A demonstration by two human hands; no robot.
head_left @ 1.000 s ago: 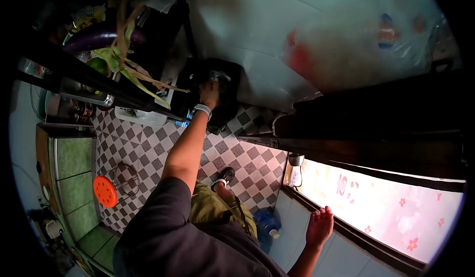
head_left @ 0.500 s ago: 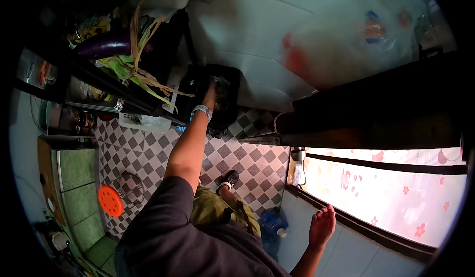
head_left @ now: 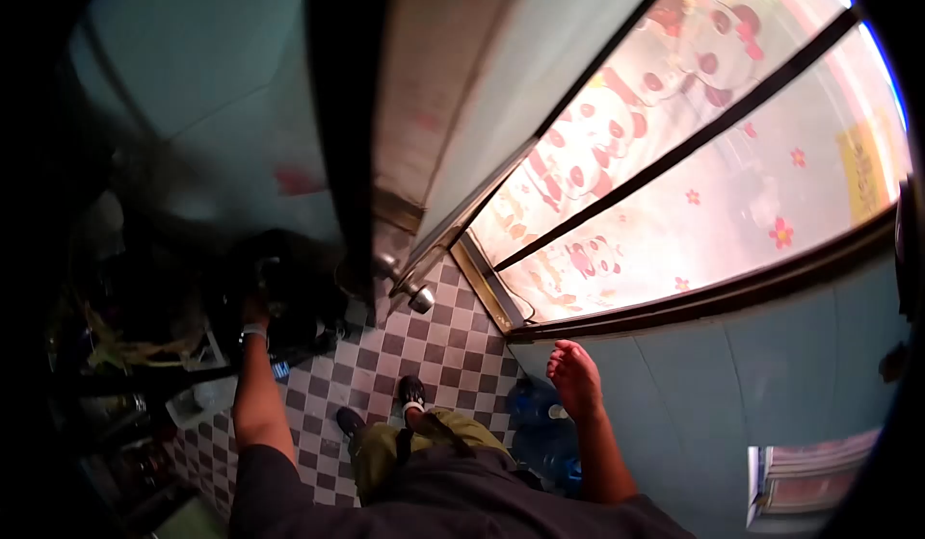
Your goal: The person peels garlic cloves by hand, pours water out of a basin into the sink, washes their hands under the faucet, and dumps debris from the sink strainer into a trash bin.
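My left hand (head_left: 254,310) reaches down into a dark bin (head_left: 313,303) at the left, with a watch (head_left: 252,331) on the wrist. Deep shadow hides its fingers, and a pale, shiny patch shows just beyond them. I cannot make out whether anything is held. My right hand (head_left: 575,380) is raised in front of the pale blue wall panel, below the bright window. Its fingers are loosely bent upward, with nothing seen in them.
A door with a round metal knob (head_left: 420,298) stands between the bin and the panda-printed window (head_left: 597,144). Blue water bottles (head_left: 541,399) are beside my right forearm. Checkered tiles (head_left: 371,356) lie under my feet. Dried leaves (head_left: 135,351) show at the dark left.
My view has swung to the right, so the bin and shelf now lie farther left and the door and window fill more. My left hand stays down at the bin; the right stays raised.
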